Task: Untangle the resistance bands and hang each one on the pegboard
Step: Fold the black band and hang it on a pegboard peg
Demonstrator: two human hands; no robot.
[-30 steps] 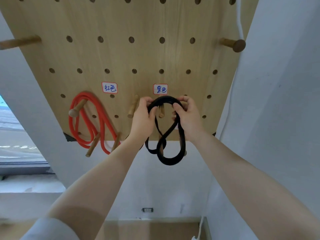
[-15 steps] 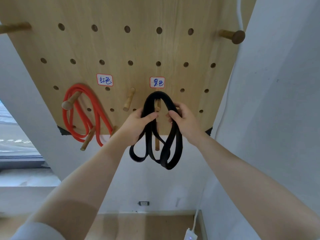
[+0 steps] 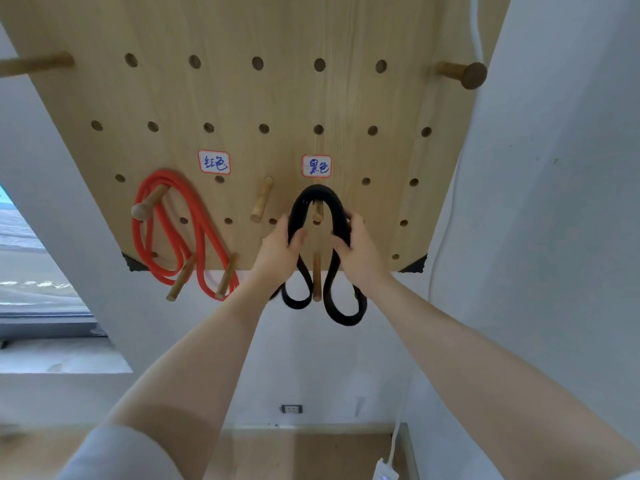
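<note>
I see the flat black resistance band [image 3: 320, 199] looped over the short wooden peg [image 3: 317, 213] just below the white label with blue handwriting [image 3: 316, 165] on the light wooden pegboard [image 3: 242, 98]. Top of the loop sits on the peg; two lower loops hang past the board's bottom edge, one on each side of a second lower wooden peg [image 3: 316, 277].

My left hand [image 3: 277, 249] grips the left strand of the black band, thumb and fingers curled round it. My right hand [image 3: 356, 249] grips the right strand the same way, fingers wrapped over the band. Both hands sit just under the peg, close together, band between them.

The orange-red rope-like resistance band [image 3: 180, 233] hangs to the left on a round-knobbed wooden peg [image 3: 147, 206], draped down across two slanted pegs at the board's lower edge. It sits beside another white label with blue handwriting [image 3: 214, 162], well apart from my hands.

One bare slanted wooden peg [image 3: 261, 199] stands between the two bands. Nothing hangs on it.

A long dark-capped peg [image 3: 462, 74] sticks out at upper right. It is bare too.
</note>
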